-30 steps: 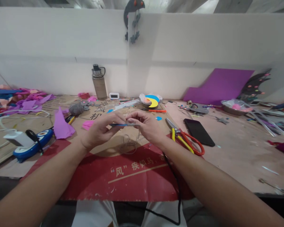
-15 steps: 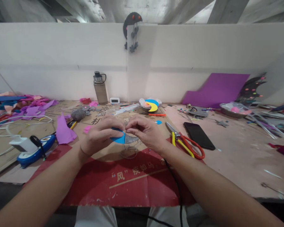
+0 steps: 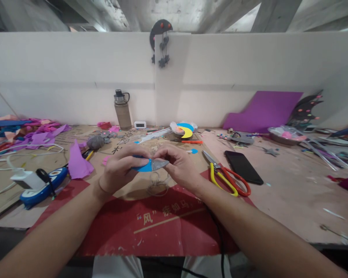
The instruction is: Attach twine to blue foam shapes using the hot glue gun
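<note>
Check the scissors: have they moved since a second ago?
No. The scissors lie as before, just left of the black phone, with the blades pointing away from the person. The gap to the phone is unchanged; only the camera view shifted.

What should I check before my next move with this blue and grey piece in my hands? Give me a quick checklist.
1. Left hand grips the blue piece firmly: ok.
2. Right hand pinches the grey piece at its tip: ok.
3. Grey piece meets the blue piece edge to edge between the hands: ok.
4. Thread hangs in loose loops below the pieces, free of knots: cannot tell.
5. Scissors lie close by the right hand, blades shut: ok.
6. A needle on the thread: cannot tell, too small to see.
</note>
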Demonstrator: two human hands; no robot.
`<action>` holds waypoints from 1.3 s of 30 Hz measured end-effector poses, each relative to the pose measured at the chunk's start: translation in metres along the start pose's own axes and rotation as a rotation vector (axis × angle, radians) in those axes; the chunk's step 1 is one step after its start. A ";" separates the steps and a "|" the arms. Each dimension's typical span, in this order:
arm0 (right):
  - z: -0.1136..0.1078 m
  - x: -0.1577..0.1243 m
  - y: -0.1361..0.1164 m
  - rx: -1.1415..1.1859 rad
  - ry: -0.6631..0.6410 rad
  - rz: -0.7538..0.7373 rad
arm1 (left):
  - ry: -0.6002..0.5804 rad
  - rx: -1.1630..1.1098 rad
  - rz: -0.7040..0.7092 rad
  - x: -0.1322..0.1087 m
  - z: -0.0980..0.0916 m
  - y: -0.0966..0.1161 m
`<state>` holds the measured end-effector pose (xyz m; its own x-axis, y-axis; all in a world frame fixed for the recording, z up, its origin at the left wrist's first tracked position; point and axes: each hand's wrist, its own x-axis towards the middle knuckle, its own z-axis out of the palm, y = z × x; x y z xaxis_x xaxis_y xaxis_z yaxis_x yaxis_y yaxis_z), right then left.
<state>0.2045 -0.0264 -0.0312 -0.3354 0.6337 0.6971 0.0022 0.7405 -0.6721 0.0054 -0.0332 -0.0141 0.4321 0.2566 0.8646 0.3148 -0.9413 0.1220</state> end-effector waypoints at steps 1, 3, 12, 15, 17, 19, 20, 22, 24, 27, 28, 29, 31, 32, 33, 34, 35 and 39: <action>0.000 0.000 0.001 0.003 -0.002 -0.004 | 0.002 -0.002 0.006 0.000 0.000 -0.001; 0.001 -0.001 0.002 0.004 -0.012 -0.017 | 0.013 -0.017 0.027 -0.001 0.000 -0.001; 0.007 -0.003 0.008 -0.239 0.123 0.101 | 0.082 0.100 -0.782 0.010 0.017 0.016; 0.008 -0.004 0.014 -0.297 0.124 0.173 | 0.048 -0.272 -1.074 0.013 0.024 0.012; 0.010 -0.005 0.017 -0.300 0.094 0.185 | 0.092 -0.493 -1.173 0.011 0.028 0.005; 0.011 -0.005 0.016 -0.320 0.063 0.155 | 0.127 -0.614 -1.221 0.009 0.030 -0.001; 0.012 -0.006 0.015 -0.345 0.052 0.129 | 0.137 -0.641 -1.236 0.008 0.031 -0.003; 0.013 -0.007 0.012 -0.404 0.026 0.067 | 0.144 -0.656 -1.249 0.006 0.031 -0.005; 0.012 -0.007 0.009 -0.455 -0.012 0.022 | 0.128 -0.656 -1.249 0.006 0.031 -0.005; 0.010 -0.008 0.006 -0.533 -0.072 -0.003 | 0.105 -0.631 -1.253 0.006 0.031 -0.004; 0.009 -0.008 0.006 -0.566 -0.084 -0.011 | 0.107 -0.611 -1.260 0.006 0.031 -0.004; 0.009 -0.008 0.005 -0.599 -0.089 -0.024 | 0.107 -0.586 -1.262 0.006 0.031 -0.003; 0.007 -0.006 0.005 -0.657 -0.088 -0.072 | 0.081 -0.532 -1.251 0.007 0.031 -0.002; 0.005 -0.005 0.005 -0.675 -0.086 -0.103 | 0.059 -0.505 -1.242 0.007 0.031 -0.002; 0.004 -0.004 0.006 -0.689 -0.082 -0.133 | 0.037 -0.484 -1.234 0.008 0.030 0.000; 0.003 -0.002 0.006 -0.702 -0.074 -0.158 | 0.017 -0.470 -1.233 0.009 0.030 0.001; 0.002 -0.001 0.006 -0.716 -0.066 -0.176 | 0.006 -0.459 -1.241 0.010 0.031 0.003; -0.006 0.004 0.007 -0.829 -0.041 -0.229 | -0.001 -0.421 -1.276 0.013 0.033 0.011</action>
<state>0.2090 -0.0178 -0.0315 -0.4452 0.4522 0.7728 0.6124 0.7834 -0.1056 0.0422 -0.0331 -0.0177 0.0343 0.9988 0.0344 0.2130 -0.0409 0.9762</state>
